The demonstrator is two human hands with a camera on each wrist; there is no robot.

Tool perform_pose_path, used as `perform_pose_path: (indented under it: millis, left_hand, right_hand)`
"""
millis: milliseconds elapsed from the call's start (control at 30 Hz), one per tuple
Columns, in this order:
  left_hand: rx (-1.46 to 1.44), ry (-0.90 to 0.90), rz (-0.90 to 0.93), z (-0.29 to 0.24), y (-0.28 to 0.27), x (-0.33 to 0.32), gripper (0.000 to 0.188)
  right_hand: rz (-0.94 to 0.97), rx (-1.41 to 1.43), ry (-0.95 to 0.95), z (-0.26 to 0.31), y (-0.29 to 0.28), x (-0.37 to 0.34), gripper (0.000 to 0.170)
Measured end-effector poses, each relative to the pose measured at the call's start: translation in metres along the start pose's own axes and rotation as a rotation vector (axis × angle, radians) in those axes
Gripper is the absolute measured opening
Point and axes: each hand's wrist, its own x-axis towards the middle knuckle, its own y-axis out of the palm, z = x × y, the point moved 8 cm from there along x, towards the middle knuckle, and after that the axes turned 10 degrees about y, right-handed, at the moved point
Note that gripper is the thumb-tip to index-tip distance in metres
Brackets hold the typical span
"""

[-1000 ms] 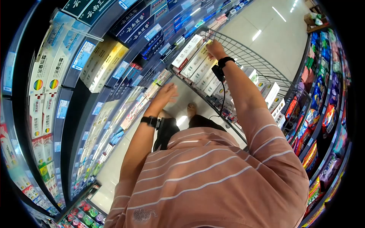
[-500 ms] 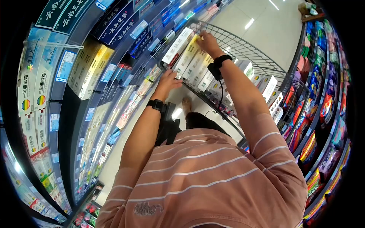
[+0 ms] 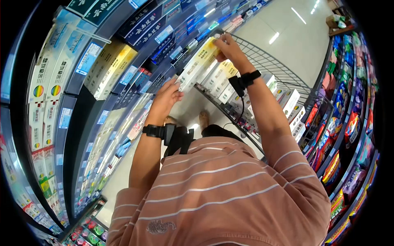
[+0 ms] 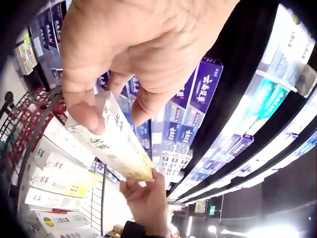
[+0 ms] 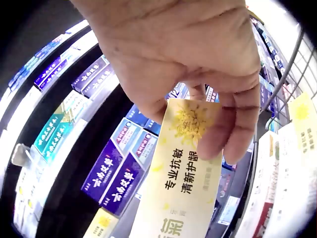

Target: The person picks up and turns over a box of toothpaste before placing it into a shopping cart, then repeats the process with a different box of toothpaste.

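Note:
A long white toothpaste box (image 3: 198, 67) with a yellow end spans the space between my two hands, beside the cart. My left hand (image 3: 165, 99) pinches its white near end, thumb on one face and fingers on the other in the left wrist view. My right hand (image 3: 230, 50) grips the yellow far end, where a yellow flower and dark lettering show on the toothpaste box (image 5: 185, 193). Similar white and yellow boxes (image 3: 221, 78) stand in a row in the wire shopping cart (image 3: 283, 63), just right of the held one.
Shelves on the left carry rows of toothpaste boxes, among them a white and yellow stack (image 3: 111, 69), dark blue boxes (image 3: 141, 20) and price labels (image 3: 88, 59). Bright packets (image 3: 332, 168) fill the shelf on the right. Tiled floor (image 3: 266, 24) lies beyond the cart.
My left hand has come to the toothpaste box's near end and grips it. With both hands on it, the box has moved from the cart's row leftward, toward the shelf side.

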Motion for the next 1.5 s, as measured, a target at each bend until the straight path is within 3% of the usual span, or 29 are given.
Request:
perform_pose_path:
  millis: [100,133,267,367,500,700,733,1033,1500]
  left_hand:
    - [0.049,0.107,0.048,-0.027,-0.010,-0.025,0.049]
    - [0.129,0.125,0.038,-0.035,-0.016,-0.033,0.059]
    - [0.410,0.368,-0.112,-0.059,-0.029,-0.069,0.067]
    - [0.434,0.402,-0.225,-0.066,-0.044,-0.089,0.065]
    - [0.382,0.479,-0.237,-0.079,-0.058,-0.112,0.063]
    - [0.325,0.509,-0.320,-0.099,-0.075,-0.136,0.050]
    - [0.294,0.521,-0.330,-0.103,-0.075,-0.139,0.050]
    - [0.260,0.560,-0.421,-0.124,-0.067,-0.162,0.048]
    - [0.198,0.404,-0.497,-0.114,-0.077,-0.159,0.074]
  right_hand:
    - [0.057,-0.027,0.094,0.013,0.010,-0.029,0.041]
    - [0.084,-0.030,0.086,0.014,0.013,-0.036,0.045]
    - [0.206,0.009,0.227,0.010,0.034,-0.061,0.049]
    - [0.301,0.020,0.231,0.013,0.050,-0.078,0.055]
    - [0.383,0.124,0.225,0.020,0.068,-0.088,0.057]
    - [0.507,0.187,0.110,0.043,0.092,-0.099,0.048]
    - [0.544,0.236,0.108,0.044,0.095,-0.099,0.053]
    - [0.466,0.184,0.034,0.059,0.109,-0.118,0.050]
    - [0.537,0.117,0.209,0.035,0.124,-0.117,0.056]
